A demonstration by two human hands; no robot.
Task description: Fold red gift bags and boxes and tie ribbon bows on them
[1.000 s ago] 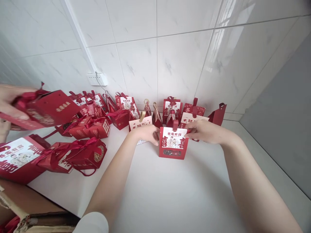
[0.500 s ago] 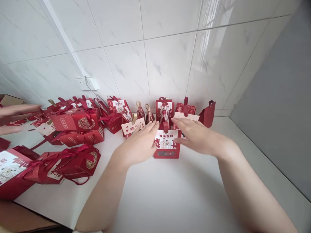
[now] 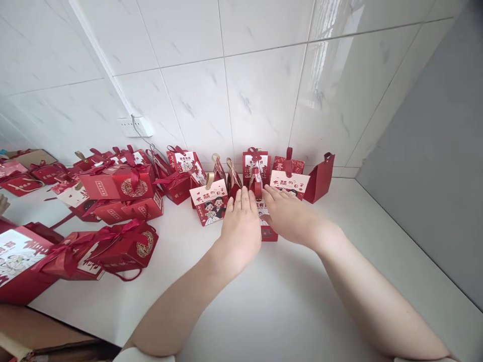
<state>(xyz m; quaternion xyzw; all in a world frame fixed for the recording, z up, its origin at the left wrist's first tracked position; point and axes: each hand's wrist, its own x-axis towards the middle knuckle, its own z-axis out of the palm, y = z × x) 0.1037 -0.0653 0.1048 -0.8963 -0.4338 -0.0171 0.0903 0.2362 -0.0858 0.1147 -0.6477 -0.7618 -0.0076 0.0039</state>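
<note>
My left hand [image 3: 240,226] and my right hand [image 3: 289,213] lie side by side with fingers stretched flat against the front of a small red gift box [image 3: 267,232] standing on the white counter [image 3: 287,301]. The hands cover most of that box; only its lower edge and its red handle tab show. Just left of my left hand stands a white-topped red gift box [image 3: 210,203] with a cartoon couple. Behind my right hand is another white-fronted box [image 3: 289,182].
Several red gift boxes and bags line the tiled wall, among them a red bag [image 3: 320,177] at the right end. Ribboned red boxes [image 3: 118,183] are piled at left, with a wall socket [image 3: 136,126] above. A cardboard carton [image 3: 41,339] sits at bottom left.
My hands let go of the box's sides and now press flat on its front, and the box has slid back toward the row at the wall. Another person's hands at far left have withdrawn.
</note>
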